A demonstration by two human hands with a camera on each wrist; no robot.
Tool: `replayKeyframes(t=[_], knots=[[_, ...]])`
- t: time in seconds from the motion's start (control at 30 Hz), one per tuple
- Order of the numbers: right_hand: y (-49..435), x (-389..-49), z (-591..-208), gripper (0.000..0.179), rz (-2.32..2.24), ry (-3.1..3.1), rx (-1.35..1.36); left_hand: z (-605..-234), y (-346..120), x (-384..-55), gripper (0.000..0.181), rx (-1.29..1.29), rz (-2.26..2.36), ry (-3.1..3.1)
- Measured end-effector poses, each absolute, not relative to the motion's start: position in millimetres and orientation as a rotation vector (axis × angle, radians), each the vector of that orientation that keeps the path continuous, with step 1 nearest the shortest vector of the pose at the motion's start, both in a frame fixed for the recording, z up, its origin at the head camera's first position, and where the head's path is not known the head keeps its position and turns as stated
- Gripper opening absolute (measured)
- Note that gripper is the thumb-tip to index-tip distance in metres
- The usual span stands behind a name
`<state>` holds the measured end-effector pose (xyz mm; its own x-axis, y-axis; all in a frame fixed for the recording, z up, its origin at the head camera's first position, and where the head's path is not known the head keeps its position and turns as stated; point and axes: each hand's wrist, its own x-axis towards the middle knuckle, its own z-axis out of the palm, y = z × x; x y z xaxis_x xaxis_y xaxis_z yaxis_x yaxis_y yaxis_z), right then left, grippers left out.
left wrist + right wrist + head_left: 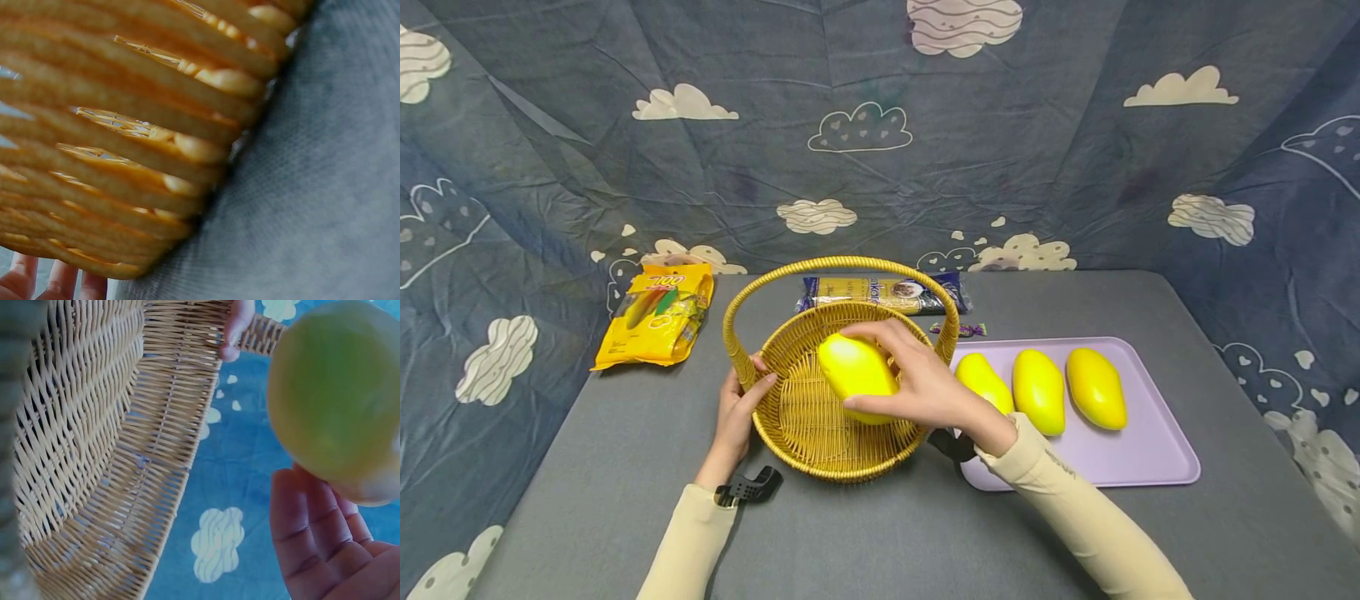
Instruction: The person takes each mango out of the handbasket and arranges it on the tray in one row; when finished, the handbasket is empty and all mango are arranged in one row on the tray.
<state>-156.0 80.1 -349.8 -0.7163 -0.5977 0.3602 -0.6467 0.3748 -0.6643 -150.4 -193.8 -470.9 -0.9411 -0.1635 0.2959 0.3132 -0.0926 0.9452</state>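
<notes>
A yellow mango (853,373) is gripped by my right hand (917,379) above the round wicker basket (842,475). In the right wrist view the mango (337,394) looks greenish, with my fingers (319,531) against its side. My left hand (737,412) holds the basket's left rim near the foot of the arched handle, thumb over the edge. The left wrist view shows the basket's outer weave (112,144), and several fingertips (59,281) appear beyond it. Three mangoes (1039,392) lie on the light purple tray (1150,458) to the right.
A yellow snack bag (658,317) lies at the left back. Behind the basket is a blue and yellow packet (880,292). A small purple wrapped candy (958,330) lies just behind the tray. A cloud-patterned cloth (1037,167) hangs along the table's back and sides.
</notes>
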Motion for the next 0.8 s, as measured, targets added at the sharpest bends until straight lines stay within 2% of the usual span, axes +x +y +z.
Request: replayKeyframes(t=[0.27, 0.63, 0.8], knots=[[96, -145, -348, 0.071, 1.381, -2.456, 1.107, -471, -194, -150, 0.024, -0.15, -2.105, -1.873], [116, -136, -346, 0.079, 1.407, -2.233, 1.127, -470, -194, -150, 0.023, -0.14, -2.093, -1.891], [132, -133, -346, 0.073, 1.448, -2.133, 1.098, -471, -194, -150, 0.025, -0.139, -2.092, -1.901]])
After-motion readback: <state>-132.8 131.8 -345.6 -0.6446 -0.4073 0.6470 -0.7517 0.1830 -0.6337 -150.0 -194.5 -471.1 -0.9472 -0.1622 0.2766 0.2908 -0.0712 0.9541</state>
